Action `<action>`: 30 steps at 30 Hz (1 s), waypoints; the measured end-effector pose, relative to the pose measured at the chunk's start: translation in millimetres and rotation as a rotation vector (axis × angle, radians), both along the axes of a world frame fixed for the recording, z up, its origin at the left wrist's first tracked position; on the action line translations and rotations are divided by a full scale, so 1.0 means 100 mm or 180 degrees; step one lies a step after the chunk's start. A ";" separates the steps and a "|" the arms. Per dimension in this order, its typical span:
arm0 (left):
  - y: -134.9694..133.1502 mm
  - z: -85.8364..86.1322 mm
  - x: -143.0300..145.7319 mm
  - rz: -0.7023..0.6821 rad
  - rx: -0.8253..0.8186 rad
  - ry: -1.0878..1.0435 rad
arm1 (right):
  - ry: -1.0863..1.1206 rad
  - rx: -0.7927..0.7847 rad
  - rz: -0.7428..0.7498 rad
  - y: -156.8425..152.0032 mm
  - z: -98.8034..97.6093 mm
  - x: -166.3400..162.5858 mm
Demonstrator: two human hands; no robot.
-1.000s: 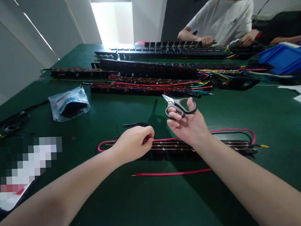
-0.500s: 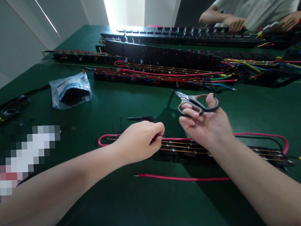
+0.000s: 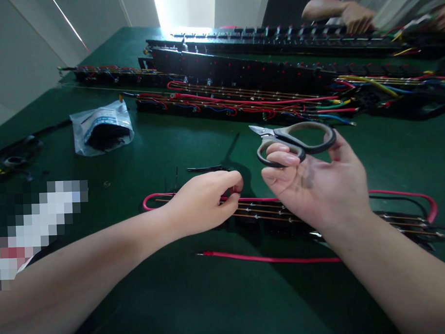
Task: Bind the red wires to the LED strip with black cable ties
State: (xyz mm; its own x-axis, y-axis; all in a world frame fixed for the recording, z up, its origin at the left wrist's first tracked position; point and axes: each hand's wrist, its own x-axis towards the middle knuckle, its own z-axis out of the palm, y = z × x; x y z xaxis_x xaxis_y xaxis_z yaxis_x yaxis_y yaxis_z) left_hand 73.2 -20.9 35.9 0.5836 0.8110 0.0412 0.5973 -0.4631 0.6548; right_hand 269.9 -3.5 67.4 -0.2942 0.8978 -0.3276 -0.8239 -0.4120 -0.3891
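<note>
My right hand (image 3: 314,188) holds a pair of scissors (image 3: 279,133) by its grey-black finger loops, palm turned up. The blades point left, raised above the assembly. My left hand (image 3: 205,199) rests over a black wired assembly (image 3: 261,226) with bare copper-coloured rods, its fingers curled in a pinch at the red cable (image 3: 156,201). What lies between those fingertips is hidden. The red cable loops round the assembly's left end and runs along its back edge. Thin black strips, apparently cable ties (image 3: 206,168), lie just behind my left hand.
A loose red cable end (image 3: 269,259) lies in front. Left stands a clear plastic bag (image 3: 102,130) with black contents, beside black cabling (image 3: 16,157). Longer wired assemblies (image 3: 242,105) stretch across the back of the green table (image 3: 157,296). Another person's hand (image 3: 358,18) works at the far right.
My right hand has turned and shifted slightly right, with the scissors lifted and their loops spread wider in view. My left hand stays at the same spot. The view has tilted slightly down.
</note>
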 end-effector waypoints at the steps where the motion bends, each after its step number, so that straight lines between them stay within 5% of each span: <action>1: 0.00 0.00 0.00 -0.0004 -0.0008 -0.0022 | 0.0050 -0.0001 0.0027 -0.01 0.01 -0.01; 13: 0.00 0.02 0.00 0.0044 -0.0090 -0.0042 | 0.0128 0.0009 0.0141 -0.09 0.07 -0.02; 30: 0.03 0.02 -0.04 -0.0214 0.0016 -0.0216 | -0.0387 -0.0031 0.0330 -0.09 -0.12 -0.02</action>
State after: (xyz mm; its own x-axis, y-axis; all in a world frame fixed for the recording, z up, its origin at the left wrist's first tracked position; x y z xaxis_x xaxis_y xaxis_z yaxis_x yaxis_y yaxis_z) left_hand 69.5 -18.3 37.8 0.6325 0.7698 0.0864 0.5192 -0.5040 0.6902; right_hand 268.4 -12.6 55.1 -0.3429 0.8613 -0.3750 -0.7239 -0.4966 -0.4789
